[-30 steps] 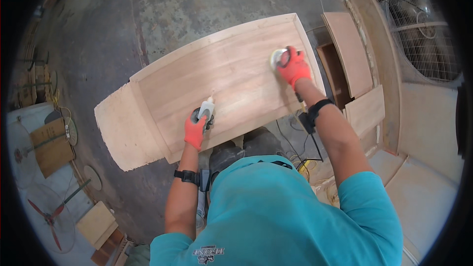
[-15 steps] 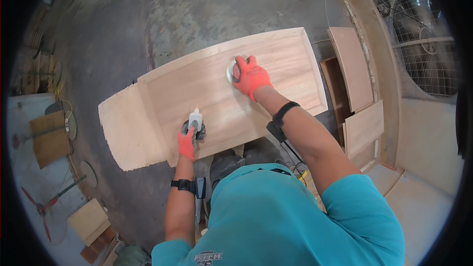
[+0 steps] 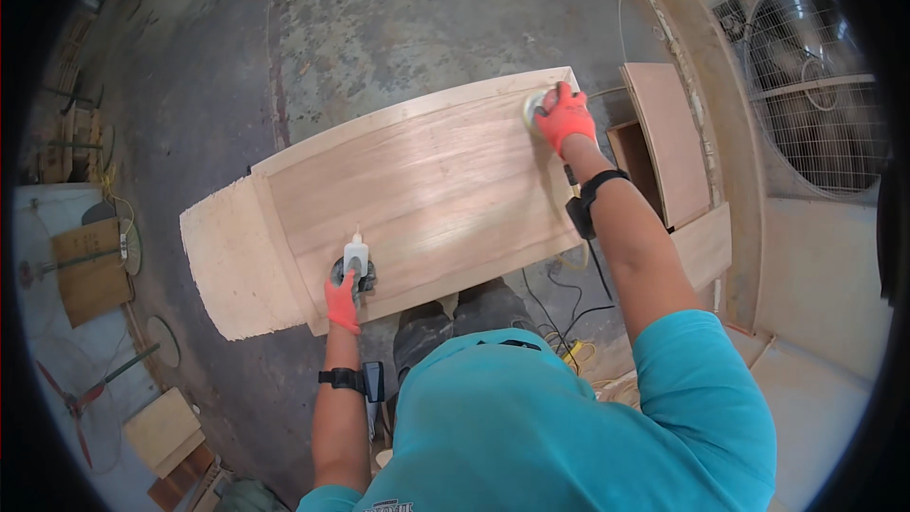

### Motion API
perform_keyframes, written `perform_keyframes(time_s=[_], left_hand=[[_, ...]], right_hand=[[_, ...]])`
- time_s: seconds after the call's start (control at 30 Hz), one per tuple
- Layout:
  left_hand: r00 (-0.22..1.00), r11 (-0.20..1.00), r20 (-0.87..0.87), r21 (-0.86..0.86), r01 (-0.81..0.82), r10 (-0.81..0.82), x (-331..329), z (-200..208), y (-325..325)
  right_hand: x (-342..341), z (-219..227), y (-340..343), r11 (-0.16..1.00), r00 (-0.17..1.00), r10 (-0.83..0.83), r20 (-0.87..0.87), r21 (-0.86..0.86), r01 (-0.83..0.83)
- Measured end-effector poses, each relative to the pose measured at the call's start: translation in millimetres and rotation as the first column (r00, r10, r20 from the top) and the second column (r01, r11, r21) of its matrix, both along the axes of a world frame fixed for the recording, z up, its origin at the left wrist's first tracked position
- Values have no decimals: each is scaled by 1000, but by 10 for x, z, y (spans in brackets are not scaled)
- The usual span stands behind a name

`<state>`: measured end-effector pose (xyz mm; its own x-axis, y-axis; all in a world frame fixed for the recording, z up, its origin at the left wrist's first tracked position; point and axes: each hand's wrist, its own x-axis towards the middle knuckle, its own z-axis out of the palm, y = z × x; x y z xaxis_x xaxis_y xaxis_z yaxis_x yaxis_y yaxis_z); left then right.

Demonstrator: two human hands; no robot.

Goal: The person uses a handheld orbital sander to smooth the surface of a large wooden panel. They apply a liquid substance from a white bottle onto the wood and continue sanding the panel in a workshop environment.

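— Well, starting from the left, what am I looking at?

— I see the left hand (image 3: 342, 301) at the near edge of the wooden panel (image 3: 417, 194), its grip closed round a small dark tool with a white bottle-shaped top (image 3: 354, 261). I judge it is parked there so the tool is ready while the hand's weight steadies the panel.

— And the panel itself?

— It lies flat and slanted across the middle of the scene, above the concrete floor (image 3: 379, 28). A paler end board (image 3: 232, 270) joins its left end. I cannot see what carries it; any counter or trestle underneath is hidden by the panel and by the person's body.

— The right side?

— The right hand (image 3: 566, 117) is stretched out to the far right corner, fingers spread and pressing down on a round pale pad (image 3: 533, 111). So that grip is flat on the pad rather than wrapped round it, which suits rubbing the surface. Most of the pad sits under the glove, so I cannot tell what sort it is.

— Anything else unclear?

— Cables (image 3: 559, 294) run down below the near edge; where they lead is hidden. Farther right, loose boards (image 3: 668, 147) lean by a caged fan (image 3: 815, 95), partly cut off by the rim.
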<state>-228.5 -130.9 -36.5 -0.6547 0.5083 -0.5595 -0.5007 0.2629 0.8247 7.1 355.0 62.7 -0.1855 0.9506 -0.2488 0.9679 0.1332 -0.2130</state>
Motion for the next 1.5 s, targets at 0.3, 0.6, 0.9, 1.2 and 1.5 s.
perform_keyframes(time_s=[0.3,0.6,0.9,1.2,1.5], left_hand=[[998,999,30,19,48,-49,80,363,296],[997,997,67,71,28,-33,-167,-86,51],[972,981,-167,-74,-178,164,-1310,340,-915],[827,863,-561,-438,-251,-44,-1452,496,-1483],[626,848,-780,-331,-415,1,-979,534,-2215]], right_hand=[[1096,-79,121,996,997,-74,-8,39,75],[1908,-144,-1092,998,998,-47,-46,47,50],[1120,26,-2211,993,990,110,-86,-36,-114],[-49,67,-3374,886,884,443,-148,-82,-457],[-1297,246,-4404,625,632,751,-189,-106,-774]])
